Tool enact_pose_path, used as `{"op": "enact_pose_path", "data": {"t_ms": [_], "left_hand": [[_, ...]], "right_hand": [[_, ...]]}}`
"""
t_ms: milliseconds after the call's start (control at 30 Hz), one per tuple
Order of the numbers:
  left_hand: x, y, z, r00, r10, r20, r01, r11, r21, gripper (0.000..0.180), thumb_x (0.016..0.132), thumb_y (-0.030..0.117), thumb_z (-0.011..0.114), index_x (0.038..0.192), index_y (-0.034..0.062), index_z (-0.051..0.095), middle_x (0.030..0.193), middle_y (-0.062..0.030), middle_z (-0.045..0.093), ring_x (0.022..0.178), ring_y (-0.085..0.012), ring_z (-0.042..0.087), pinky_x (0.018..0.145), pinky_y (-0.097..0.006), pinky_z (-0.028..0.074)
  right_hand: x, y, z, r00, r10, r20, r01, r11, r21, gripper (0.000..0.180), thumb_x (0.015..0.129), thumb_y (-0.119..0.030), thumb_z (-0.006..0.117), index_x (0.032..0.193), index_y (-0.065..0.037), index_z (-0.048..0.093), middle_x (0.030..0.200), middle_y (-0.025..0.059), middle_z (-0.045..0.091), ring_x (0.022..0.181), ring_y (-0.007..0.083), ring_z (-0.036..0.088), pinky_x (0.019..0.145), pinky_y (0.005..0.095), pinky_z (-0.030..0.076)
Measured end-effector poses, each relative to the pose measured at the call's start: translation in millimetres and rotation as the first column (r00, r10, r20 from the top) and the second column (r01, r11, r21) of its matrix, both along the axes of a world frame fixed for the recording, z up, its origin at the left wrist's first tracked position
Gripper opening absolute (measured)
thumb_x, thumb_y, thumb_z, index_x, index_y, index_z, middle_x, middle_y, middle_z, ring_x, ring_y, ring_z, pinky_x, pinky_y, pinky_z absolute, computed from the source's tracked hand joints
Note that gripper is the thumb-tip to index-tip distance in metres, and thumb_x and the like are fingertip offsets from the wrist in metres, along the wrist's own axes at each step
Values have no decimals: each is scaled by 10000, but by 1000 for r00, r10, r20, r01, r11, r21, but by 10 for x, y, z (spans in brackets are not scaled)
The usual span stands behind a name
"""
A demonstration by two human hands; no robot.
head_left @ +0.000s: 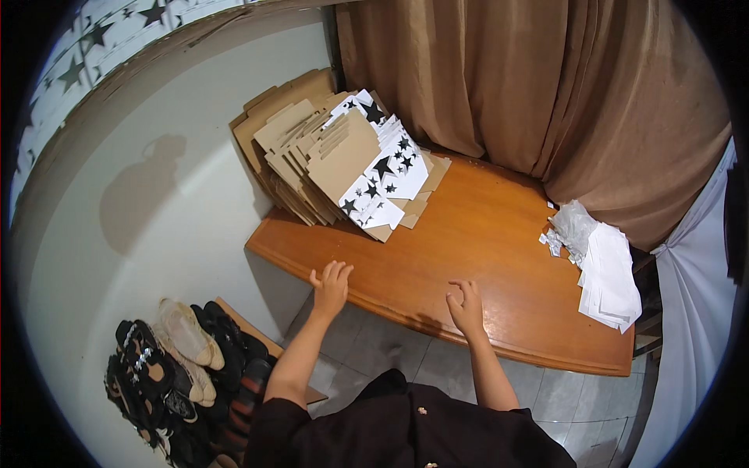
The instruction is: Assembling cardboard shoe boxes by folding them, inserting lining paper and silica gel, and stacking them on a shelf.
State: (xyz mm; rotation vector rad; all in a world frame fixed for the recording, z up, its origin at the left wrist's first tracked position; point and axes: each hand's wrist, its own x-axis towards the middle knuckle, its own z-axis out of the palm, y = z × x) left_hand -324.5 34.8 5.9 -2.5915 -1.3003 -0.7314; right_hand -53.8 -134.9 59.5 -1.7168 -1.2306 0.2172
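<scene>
My left hand (331, 287) is held over the near edge of the wooden table (476, 234), fingers spread and nothing in them. Farther right, my right hand (466, 306) hovers by the same edge, its fingers bent but apart, and it too holds nothing. Beyond my left hand, a leaning stack of flattened cardboard boxes (343, 160) rests on the table against the wall. Several of them are plain brown; the front ones show white panels with black stars (382, 168).
Toward the table's right end lie a pile of white paper sheets (608, 273) and a crumpled clear plastic bag (573, 226) with small scraps. Brown curtains (507, 78) hang behind the table. Shoes (187, 343) crowd a rack at lower left. A white cloth (694, 257) hangs at right.
</scene>
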Motion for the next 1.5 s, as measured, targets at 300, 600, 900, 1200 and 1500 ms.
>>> {"op": "enact_pose_path", "data": {"t_ms": [300, 600, 900, 1200, 1500], "left_hand": [[618, 1807, -169, 907, -41, -418, 155, 958, 242, 410, 847, 129, 501, 1246, 224, 482, 1327, 1, 425, 1297, -163, 316, 996, -556, 213], [1147, 2161, -220, 646, -266, -715, 228, 962, -152, 766, 763, 324, 666, 1411, 241, 266, 1482, -89, 208, 1369, -234, 190, 1080, -519, 144], [1026, 2493, -490, 648, -296, -702, 385, 922, -35, 405, 903, 207, 432, 1303, 155, 457, 1413, -115, 365, 1308, -247, 335, 1056, -513, 219], [1011, 2470, 52, 583, -605, -542, 705, 708, -34, 360, 806, 250, 577, 1158, 177, 583, 1238, -60, 544, 1185, -229, 472, 953, -474, 358], [1585, 2287, 1662, 770, -600, 217, 478, 768, 427, 127, 756, 82, 589, 878, 62, 619, 835, -71, 644, 744, -200, 623, 682, -322, 442]], "right_hand": [[178, 937, -785, 952, 249, 179, -160, 902, -402, 339, 790, -221, 577, 1106, -99, 560, 1028, 165, 537, 967, 306, 533, 816, 444, 414], [209, 1141, -1097, 858, 466, 216, -185, 673, -716, 527, 897, -429, 420, 1386, -261, 322, 1473, 109, 219, 1361, 296, 201, 1040, 615, 151], [367, 1151, -1198, 842, 491, 223, -258, 730, -633, 537, 908, -474, 388, 1398, -271, 307, 1481, 119, 210, 1358, 307, 221, 1028, 645, 117], [410, 1217, -1070, 861, 508, 31, -371, 668, -645, 567, 904, -497, 395, 1382, -195, 353, 1486, 115, 207, 1368, 289, 203, 1053, 610, 46], [854, 1462, -814, 934, 67, -351, -137, 974, -179, 511, 922, -336, 480, 1326, -43, 367, 1297, 198, 394, 1190, 323, 420, 997, 404, 333]]}}
